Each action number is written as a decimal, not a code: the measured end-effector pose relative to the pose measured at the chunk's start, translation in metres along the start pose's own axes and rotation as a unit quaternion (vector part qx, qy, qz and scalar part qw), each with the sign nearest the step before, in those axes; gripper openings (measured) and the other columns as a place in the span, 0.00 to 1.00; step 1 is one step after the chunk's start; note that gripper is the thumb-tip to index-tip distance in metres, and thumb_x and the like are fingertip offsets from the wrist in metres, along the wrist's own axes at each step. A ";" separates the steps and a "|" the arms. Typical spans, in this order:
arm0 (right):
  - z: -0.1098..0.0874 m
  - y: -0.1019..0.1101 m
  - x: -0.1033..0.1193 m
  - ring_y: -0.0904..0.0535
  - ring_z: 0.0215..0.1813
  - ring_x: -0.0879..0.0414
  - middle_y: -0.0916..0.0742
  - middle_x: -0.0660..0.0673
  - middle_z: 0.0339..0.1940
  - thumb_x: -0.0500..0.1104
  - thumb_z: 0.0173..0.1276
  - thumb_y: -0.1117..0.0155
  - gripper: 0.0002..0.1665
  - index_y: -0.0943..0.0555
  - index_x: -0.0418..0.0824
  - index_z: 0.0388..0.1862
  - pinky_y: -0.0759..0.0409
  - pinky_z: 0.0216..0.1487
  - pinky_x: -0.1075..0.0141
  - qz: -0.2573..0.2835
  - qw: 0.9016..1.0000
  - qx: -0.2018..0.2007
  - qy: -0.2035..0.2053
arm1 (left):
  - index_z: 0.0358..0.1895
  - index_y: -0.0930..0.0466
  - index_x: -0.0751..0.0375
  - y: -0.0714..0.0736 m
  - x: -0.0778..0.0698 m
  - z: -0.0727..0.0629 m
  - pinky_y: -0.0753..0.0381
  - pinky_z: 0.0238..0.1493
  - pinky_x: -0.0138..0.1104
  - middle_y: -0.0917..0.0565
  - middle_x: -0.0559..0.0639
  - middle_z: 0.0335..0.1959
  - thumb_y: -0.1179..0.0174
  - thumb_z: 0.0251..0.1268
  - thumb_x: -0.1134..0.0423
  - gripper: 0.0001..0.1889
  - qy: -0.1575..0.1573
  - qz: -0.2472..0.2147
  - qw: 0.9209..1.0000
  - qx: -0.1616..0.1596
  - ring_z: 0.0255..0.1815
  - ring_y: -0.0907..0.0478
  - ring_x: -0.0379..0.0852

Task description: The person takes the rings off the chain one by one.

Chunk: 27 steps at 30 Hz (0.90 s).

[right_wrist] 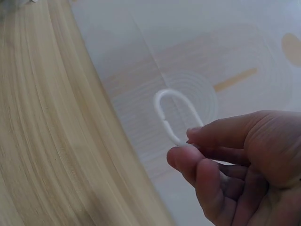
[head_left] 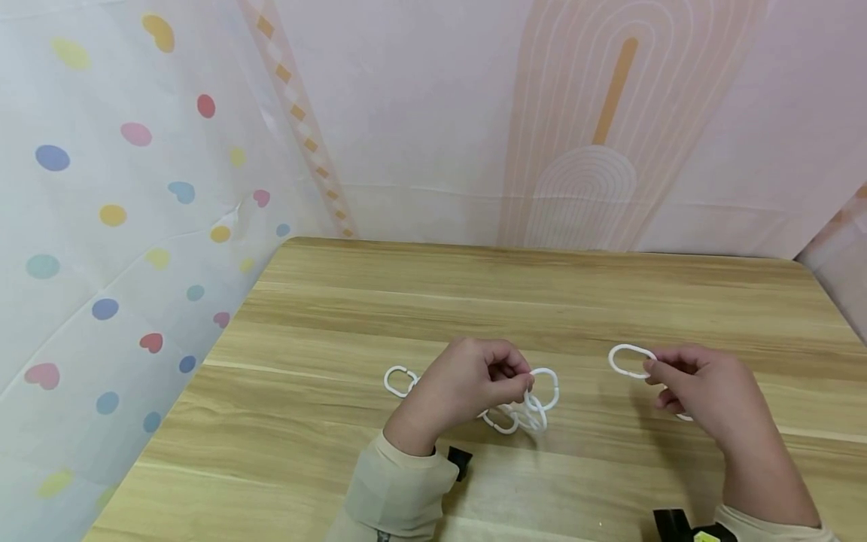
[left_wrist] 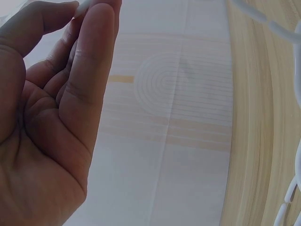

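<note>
Left hand [head_left: 460, 380] and right hand [head_left: 704, 391], each pinching one white link above the wooden table [head_left: 257, 452].
The left thumb and fingertips hold a link [head_left: 556, 388] of a white chain [head_left: 500, 430]; this chain goes below and behind the hand, so it is partly hidden. The right thumb and index finger hold a single oval link [head_left: 628, 346], well apart from the chain, with a small gap in its side. Behind the table hangs pale cloth [head_left: 420, 113]; at the left, dotted cloth [head_left: 74, 203].
</note>
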State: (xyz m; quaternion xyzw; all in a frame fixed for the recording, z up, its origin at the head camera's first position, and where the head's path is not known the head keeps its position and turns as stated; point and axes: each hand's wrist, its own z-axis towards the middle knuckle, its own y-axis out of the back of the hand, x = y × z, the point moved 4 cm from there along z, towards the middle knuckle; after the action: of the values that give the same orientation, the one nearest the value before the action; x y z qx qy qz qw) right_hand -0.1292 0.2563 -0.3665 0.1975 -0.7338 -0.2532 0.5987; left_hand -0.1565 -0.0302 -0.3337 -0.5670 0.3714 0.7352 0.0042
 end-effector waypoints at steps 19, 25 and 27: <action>0.002 0.011 -0.006 0.22 0.30 0.62 0.13 0.49 0.30 0.55 0.71 0.33 0.20 0.13 0.38 0.45 0.27 0.29 0.67 -0.075 0.996 -0.043 0.008 | 0.32 0.14 0.52 0.000 0.001 0.001 0.20 0.34 0.27 0.17 0.35 0.24 0.36 0.64 0.66 0.05 0.009 0.002 1.000 0.005 0.27 0.21 0.31; 0.001 0.016 -0.011 0.24 0.27 0.59 0.16 0.49 0.25 0.53 0.73 0.36 0.21 0.16 0.35 0.47 0.29 0.26 0.66 -0.076 0.996 -0.035 0.000 | 0.32 0.14 0.52 0.000 0.001 0.001 0.19 0.34 0.27 0.17 0.35 0.24 0.36 0.64 0.66 0.05 0.007 0.003 1.000 0.007 0.28 0.21 0.31; 0.001 0.018 -0.011 0.23 0.27 0.58 0.16 0.48 0.25 0.51 0.73 0.37 0.21 0.17 0.34 0.48 0.29 0.25 0.66 -0.072 0.997 -0.037 0.006 | 0.32 0.15 0.52 0.000 0.002 0.001 0.19 0.34 0.27 0.17 0.35 0.24 0.36 0.64 0.66 0.05 0.008 0.001 1.000 0.008 0.28 0.21 0.31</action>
State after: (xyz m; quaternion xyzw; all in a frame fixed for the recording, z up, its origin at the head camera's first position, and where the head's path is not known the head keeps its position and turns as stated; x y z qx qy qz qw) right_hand -0.1274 0.2770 -0.3644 0.2291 -0.7044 -0.3216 0.5899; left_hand -0.1578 -0.0302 -0.3353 -0.5721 0.3780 0.7279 0.0049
